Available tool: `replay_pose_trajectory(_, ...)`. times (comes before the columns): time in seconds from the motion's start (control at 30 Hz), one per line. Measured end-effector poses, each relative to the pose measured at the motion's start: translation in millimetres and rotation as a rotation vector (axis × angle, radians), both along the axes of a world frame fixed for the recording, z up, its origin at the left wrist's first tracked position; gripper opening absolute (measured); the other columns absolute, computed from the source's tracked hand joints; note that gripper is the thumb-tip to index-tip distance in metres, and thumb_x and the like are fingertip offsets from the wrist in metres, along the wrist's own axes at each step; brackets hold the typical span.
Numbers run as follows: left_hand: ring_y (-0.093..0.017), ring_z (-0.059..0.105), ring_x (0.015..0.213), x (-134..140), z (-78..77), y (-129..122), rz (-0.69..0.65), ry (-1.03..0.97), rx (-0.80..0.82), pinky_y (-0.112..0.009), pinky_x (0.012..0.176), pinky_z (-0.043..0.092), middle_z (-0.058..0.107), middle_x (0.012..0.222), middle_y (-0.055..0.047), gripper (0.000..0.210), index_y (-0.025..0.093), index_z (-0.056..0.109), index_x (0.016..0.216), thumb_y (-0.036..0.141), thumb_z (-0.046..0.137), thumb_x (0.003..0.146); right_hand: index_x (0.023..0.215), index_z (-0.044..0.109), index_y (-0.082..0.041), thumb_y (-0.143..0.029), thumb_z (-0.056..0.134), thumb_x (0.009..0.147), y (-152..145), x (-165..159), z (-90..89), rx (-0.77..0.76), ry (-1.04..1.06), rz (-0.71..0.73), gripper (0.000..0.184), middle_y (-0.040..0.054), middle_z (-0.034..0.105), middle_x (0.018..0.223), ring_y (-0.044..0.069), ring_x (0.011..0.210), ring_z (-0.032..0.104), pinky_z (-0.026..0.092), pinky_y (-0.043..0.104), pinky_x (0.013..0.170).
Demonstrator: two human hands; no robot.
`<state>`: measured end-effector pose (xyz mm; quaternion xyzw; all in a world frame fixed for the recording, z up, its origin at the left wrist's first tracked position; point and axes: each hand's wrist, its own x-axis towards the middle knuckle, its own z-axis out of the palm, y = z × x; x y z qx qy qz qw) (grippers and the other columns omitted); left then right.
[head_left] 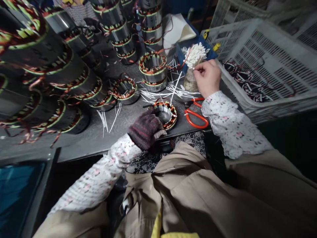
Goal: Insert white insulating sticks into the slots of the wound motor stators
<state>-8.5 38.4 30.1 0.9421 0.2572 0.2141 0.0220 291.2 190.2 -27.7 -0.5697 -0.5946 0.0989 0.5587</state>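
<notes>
My left hand (146, 128), in a dark knitted glove with bare fingertips, grips the near left side of a motor stator (170, 123). This stator lies at the table's front edge, with copper windings and a green-yellow rim around its open bore. A thin white stick (176, 87) rises at a slant from its far side. My bare right hand (208, 77) is closed in a pinch beside an upright bundle of white-tipped sticks (195, 57); whatever is between the fingertips is hidden. Red-handled scissors (196, 119) lie between the stator and my right sleeve.
Tall stacks of stators (74, 71) fill the left, and more stand behind. A short stack (153, 71) and a single stator (125, 90) sit near the middle. Loose white sticks (182, 91) are scattered on the table (119, 132). A white plastic crate (257, 43) holding wires stands right.
</notes>
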Motion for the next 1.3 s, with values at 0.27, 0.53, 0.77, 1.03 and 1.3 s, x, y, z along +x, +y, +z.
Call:
replay_pose_trajectory(0.27, -0.025, 0.073, 0.114, 22, -24.7, -32, 0.297, -0.201, 0.19, -0.046, 0.103, 0.062, 0.074, 0.119, -0.012, 0.017, 0.017, 0.062, 0.098, 0.032, 0.07, 0.096, 0.104, 0.058, -0.02, -0.023, 0.056, 0.104, -97, -27, 20.2, 0.311, -0.082, 0.211, 0.003, 0.0069, 0.075, 0.099, 0.014, 0.088, 0.073, 0.06, 0.027, 0.079)
replay_pose_trajectory(0.53, -0.027, 0.072, 0.118, 22, -23.4, -34, 0.352, -0.128, 0.188, -0.056, 0.116, 0.052, 0.074, 0.118, -0.013, 0.02, 0.018, 0.057, 0.098, 0.033, 0.07, 0.094, 0.087, 0.052, -0.022, -0.013, 0.05, 0.095, -206, -51, 4.7, 0.38, -0.086, 0.669, 0.013, 0.0053, 0.073, 0.092, 0.02, 0.088, 0.073, 0.062, 0.035, 0.077)
replay_pose_trajectory(0.77, -0.028, 0.065, 0.129, 22, -25.7, -36, 0.341, -0.134, 0.204, -0.049, 0.119, 0.05, 0.068, 0.134, -0.017, 0.065, 0.012, 0.039, 0.15, 0.03, 0.068, 0.095, 0.075, 0.056, -0.021, -0.016, 0.047, 0.098, -221, -49, 16.5, -0.037, 0.116, 0.675, 0.026, -0.0016, 0.064, 0.067, 0.01, 0.058, 0.06, 0.048, 0.024, 0.058)
replay_pose_trajectory(1.03, -0.029, 0.064, 0.131, 25, -23.3, -37, 0.354, -0.133, 0.218, -0.049, 0.121, 0.049, 0.067, 0.136, -0.019, 0.071, 0.011, 0.036, 0.154, 0.029, 0.069, 0.094, 0.063, 0.058, -0.018, -0.026, 0.053, 0.097, -192, -70, 14.5, -0.253, 0.343, 0.698, 0.035, -0.0001, 0.063, 0.06, 0.01, 0.056, 0.058, 0.045, 0.024, 0.059)
replay_pose_trajectory(1.3, -0.022, 0.071, 0.121, 26, -35.8, -38, 0.328, -0.579, -0.24, -0.039, 0.1, 0.064, 0.064, 0.141, -0.013, 0.05, 0.026, 0.043, 0.154, 0.029, 0.055, 0.105, 0.076, 0.068, -0.018, -0.04, 0.066, 0.094, -178, -91, 3.7, -0.224, 0.407, 0.635, 0.029, 0.0012, 0.069, 0.068, 0.012, 0.06, 0.062, 0.046, 0.024, 0.059)
